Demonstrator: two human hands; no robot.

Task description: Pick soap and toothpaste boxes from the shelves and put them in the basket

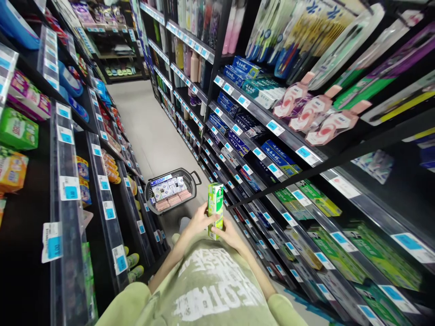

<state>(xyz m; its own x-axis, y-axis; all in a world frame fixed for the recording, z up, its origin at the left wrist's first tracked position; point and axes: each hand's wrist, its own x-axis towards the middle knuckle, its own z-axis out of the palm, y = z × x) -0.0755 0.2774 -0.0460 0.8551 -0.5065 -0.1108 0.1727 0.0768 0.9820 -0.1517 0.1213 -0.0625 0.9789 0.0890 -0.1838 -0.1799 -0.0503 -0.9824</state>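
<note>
Upright in front of my chest is a green and white Darlie toothpaste box (215,203), gripped from both sides. My left hand (200,220) wraps its left side, with the thumb lying across the front. From the right, my right hand (228,233) pinches the lower part, its thumb pressed on the box front. Beyond my hands, a dark shopping basket (196,177) stands on the floor to the left. White-and-purple packs (169,189) and pink packs (174,199) lie inside it.
On the right, a tall shelf (243,100) carries toothpaste boxes, hanging toothbrushes (268,36) and pink bottles (317,111). A shelf of detergents and other goods with price tags (70,188) stands close on the left. The pale aisle floor (137,122) runs between them toward a far rack (117,54).
</note>
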